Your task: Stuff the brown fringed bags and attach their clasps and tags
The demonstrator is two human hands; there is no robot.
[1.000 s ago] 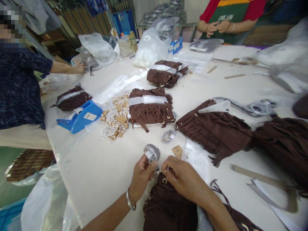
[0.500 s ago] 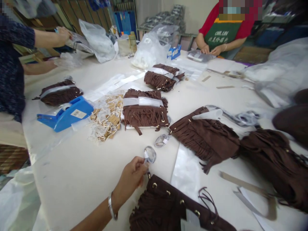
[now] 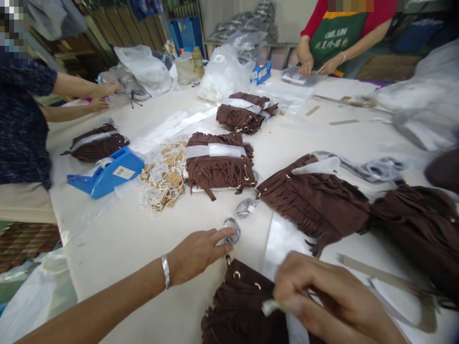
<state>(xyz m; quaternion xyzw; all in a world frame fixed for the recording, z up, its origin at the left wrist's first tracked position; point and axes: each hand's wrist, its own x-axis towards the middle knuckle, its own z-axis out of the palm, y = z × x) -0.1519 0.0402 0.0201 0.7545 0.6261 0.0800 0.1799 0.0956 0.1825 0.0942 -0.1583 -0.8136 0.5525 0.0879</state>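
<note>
From the head view, here we are with the brown fringed bag [image 3: 242,308] at the lower centre of the frame, front edge on the white table [image 3: 150,267]. Just above it, our left hand [image 3: 201,255] reaches in, finger and thumb loosely parted, tips touching the plastic-wrapped coil [image 3: 232,231] beside the bag's corner clasp [image 3: 228,260]. Over at lower right, our right hand [image 3: 322,291] is curled tight, thumb and fingers pinching a small white scrap [image 3: 269,307]; it's blurred, so we'd call that paper or tape only loosely. As for handling, we judge the bag light, soft and floppy, its fringe apt to slide and tangle: best gripped along the firmer top band by the gold eyelets [image 3: 236,274]. The coil looks slick and springy, so pinch it across both sides.
</note>
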